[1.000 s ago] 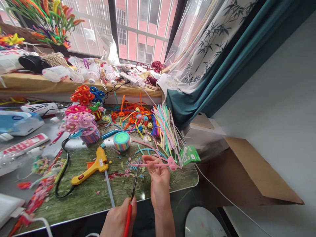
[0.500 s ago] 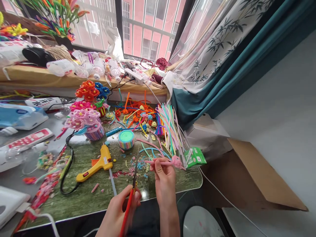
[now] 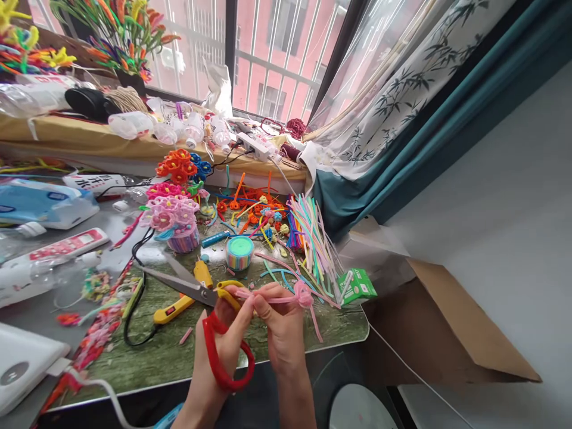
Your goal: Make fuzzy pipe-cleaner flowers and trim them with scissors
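Note:
My left hand [image 3: 229, 342] is closed, with the scissors [image 3: 205, 295] hooked over it by their red and yellow handles. Their blades point up and left, spread apart above the glue gun. The same hand's fingertips pinch the end of a pink pipe-cleaner stem. My right hand [image 3: 285, 329] is closed on that stem too, its thumb almost meeting the left one. At the stem's right end is a looped pink pipe-cleaner flower [image 3: 303, 294], with a loose strand hanging below it. Behind my hands lie blue and pink pipe-cleaner pieces [image 3: 286, 275].
The yellow glue gun [image 3: 175, 310] lies left of my hands, partly covered by the scissors. Beyond stand a striped round tub [image 3: 239, 253] and a pot of pink flowers [image 3: 183, 237]. A pipe-cleaner bundle [image 3: 313, 232] and a green box [image 3: 358, 286] are at the right edge.
The scissors have swung from pointing upward to pointing left, with blades now spread. My left hand has risen to pinch the pink stem beside my right hand. The view has shifted slightly.

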